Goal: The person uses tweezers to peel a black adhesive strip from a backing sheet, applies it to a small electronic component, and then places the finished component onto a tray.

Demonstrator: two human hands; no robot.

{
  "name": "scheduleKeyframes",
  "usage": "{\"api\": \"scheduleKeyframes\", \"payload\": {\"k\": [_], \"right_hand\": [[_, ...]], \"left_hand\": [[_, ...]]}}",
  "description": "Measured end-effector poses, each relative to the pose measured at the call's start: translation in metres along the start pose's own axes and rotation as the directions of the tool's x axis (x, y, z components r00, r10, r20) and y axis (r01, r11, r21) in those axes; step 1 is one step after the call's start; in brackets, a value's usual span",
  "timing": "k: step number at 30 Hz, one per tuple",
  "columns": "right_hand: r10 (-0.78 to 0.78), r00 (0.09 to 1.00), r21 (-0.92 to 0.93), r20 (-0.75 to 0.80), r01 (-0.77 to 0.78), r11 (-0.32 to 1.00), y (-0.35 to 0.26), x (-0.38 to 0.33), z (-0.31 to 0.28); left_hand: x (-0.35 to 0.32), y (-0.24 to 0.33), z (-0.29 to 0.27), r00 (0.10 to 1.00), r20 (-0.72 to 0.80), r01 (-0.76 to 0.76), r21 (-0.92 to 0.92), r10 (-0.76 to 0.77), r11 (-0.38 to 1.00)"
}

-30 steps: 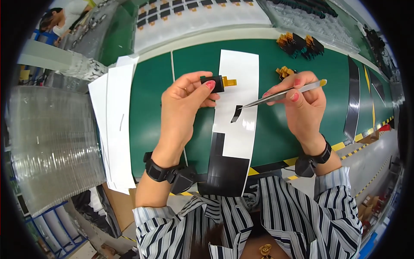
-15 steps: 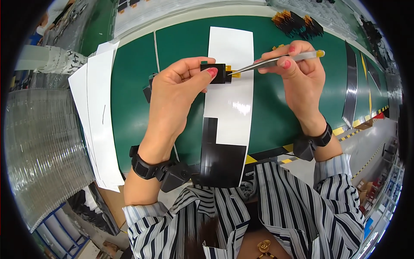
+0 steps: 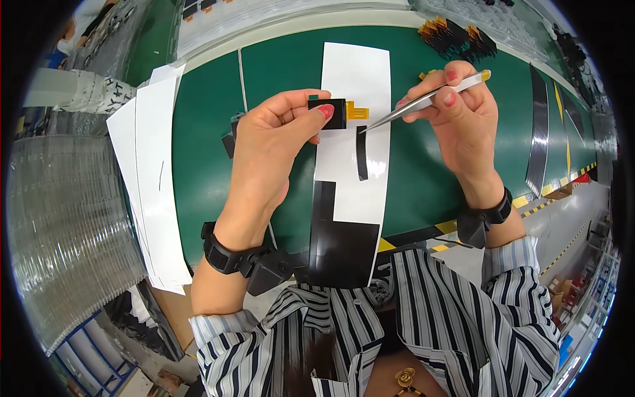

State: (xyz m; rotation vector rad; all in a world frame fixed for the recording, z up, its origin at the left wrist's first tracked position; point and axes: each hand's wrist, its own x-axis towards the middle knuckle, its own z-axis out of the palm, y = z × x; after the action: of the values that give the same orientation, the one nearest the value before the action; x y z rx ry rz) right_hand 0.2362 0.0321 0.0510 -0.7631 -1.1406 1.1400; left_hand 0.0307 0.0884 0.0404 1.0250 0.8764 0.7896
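Tweezers [image 3: 423, 102] have shifted nearer the body since half a second ago, off the orange tab [image 3: 352, 112]; a black strip [image 3: 362, 159] now shows full length at their tip. Surface: green desk [image 3: 417, 175], long white sheet [image 3: 357, 73] with black near end, yellow-and-black tape on front edge. White papers [image 3: 149, 198] and stacked clear plastic [image 3: 73, 218] at left, pile of orange-tabbed parts [image 3: 456, 38] far right, grey floor [image 3: 549, 228] beyond. Far trays [image 3: 291, 14] cut off by top edge; dark object behind left wrist unclear; orange bit behind right hand mostly hidden. Left hand [image 3: 270, 139] pinches black module [image 3: 340, 114] over the sheet, undersides of fingers hidden. Right hand [image 3: 468, 126] grips tweezers. Module's long axis runs left-right, tab pointing right; strip runs near-far, slightly bowed. Strip-to-sheet contact: can't tell.
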Motion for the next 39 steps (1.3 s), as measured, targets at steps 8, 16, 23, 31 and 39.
{"api": "scheduleKeyframes", "payload": {"k": [8, 16, 23, 31, 39], "right_hand": [[0.041, 0.988, -0.099, -0.150, -0.057, 0.993, 0.0051, 0.0005, 0.0015], [0.042, 0.981, -0.104, -0.192, -0.063, 0.993, 0.0064, 0.0007, -0.0005], [0.044, 0.979, -0.100, -0.200, -0.065, 0.993, 0.0072, 0.0007, 0.0014], [0.033, 0.980, -0.114, -0.198, -0.056, 0.992, 0.0074, 0.0001, 0.0016], [0.006, 0.987, -0.124, -0.163, -0.027, 0.992, 0.0011, -0.0017, 0.0017]], "left_hand": [[-0.0019, -0.0001, 0.0038, 1.000, 0.018, 0.013, -0.019, -0.012, 1.000], [-0.0015, -0.0009, 0.0051, 1.000, 0.025, 0.017, -0.020, -0.016, 1.000], [-0.0033, -0.0005, 0.0044, 0.999, 0.025, 0.023, -0.017, -0.022, 1.000], [-0.0038, 0.0008, 0.0050, 0.999, 0.028, 0.022, -0.018, -0.021, 1.000], [-0.0054, 0.0071, 0.0047, 0.977, 0.148, 0.164, -0.086, -0.150, 0.983]]}}
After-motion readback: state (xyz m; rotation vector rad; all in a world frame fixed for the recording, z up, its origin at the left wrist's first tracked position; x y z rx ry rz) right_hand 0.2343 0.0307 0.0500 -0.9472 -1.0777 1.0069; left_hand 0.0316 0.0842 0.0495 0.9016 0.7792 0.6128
